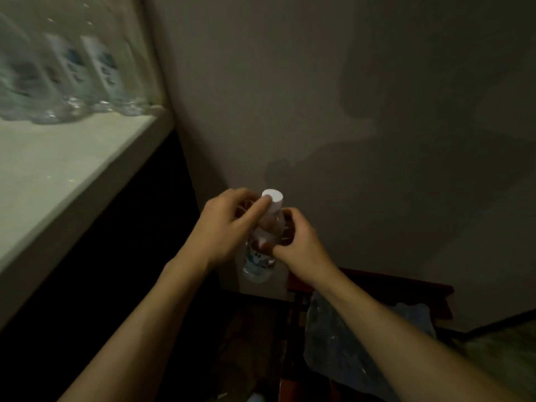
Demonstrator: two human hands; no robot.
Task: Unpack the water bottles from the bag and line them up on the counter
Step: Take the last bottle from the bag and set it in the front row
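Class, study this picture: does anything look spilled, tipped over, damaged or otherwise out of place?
Nothing stands out. The bottles on the counter stand upright in a row, though blurred. The left hand and right hand hold a capped water bottle upright. No spill shows.

held bottle (262, 258): clear glossy plastic, matt white cap, paper-like printed label | table (43, 158): pale, smooth, stone-like, faint sheen | row of bottles (72, 71): clear shiny plastic, blurred | bag (342, 352): thin crinkled bluish plastic | wall (319, 82): matt painted
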